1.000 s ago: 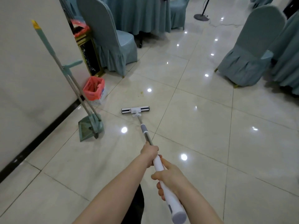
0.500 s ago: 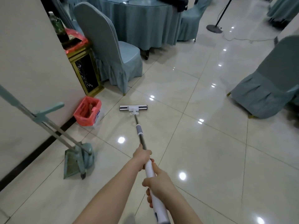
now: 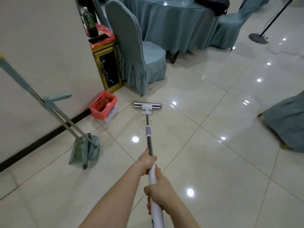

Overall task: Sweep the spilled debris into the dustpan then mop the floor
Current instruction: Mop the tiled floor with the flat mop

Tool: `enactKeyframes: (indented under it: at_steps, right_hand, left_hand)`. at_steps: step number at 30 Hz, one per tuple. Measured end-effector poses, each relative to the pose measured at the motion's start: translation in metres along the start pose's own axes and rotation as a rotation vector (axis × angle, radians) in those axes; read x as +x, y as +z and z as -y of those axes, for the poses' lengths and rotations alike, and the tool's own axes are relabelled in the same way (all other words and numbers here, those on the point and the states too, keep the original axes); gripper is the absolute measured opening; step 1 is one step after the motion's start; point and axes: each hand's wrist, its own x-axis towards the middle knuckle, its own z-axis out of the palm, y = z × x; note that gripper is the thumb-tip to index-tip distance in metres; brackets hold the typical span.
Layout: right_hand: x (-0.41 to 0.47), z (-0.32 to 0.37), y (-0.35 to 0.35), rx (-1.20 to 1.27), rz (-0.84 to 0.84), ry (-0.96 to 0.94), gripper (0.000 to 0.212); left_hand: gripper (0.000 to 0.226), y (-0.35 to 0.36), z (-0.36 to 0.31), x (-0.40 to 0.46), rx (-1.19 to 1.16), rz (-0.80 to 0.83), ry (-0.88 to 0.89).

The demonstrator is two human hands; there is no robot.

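The floor (image 3: 213, 162) is met by the mop (image 3: 147, 106), its head lying just right of the red bin (image 3: 103, 106). The handle's end is cut off. It is gripped by the left hand (image 3: 147, 160) ahead, the right hand (image 3: 160, 190) behind. The dustpan (image 3: 82, 150) stands left of the mop, its contents indistinct.

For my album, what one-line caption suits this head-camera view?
Both hands, left hand ahead of right hand, grip a mop on glossy tiles beside the dustpan.

No legible text; blue print on white box (image 3: 112, 112) too blurry.
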Motion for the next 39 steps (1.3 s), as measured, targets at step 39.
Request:
enactKeyframes:
  at_steps: [39]
  right_hand:
    - [-0.478, -0.532, -0.233, -0.785, 0.554, 0.041, 0.054]
  left_hand:
    - [0.059, 0.496, 0.515, -0.409, -0.596, -0.449, 0.060]
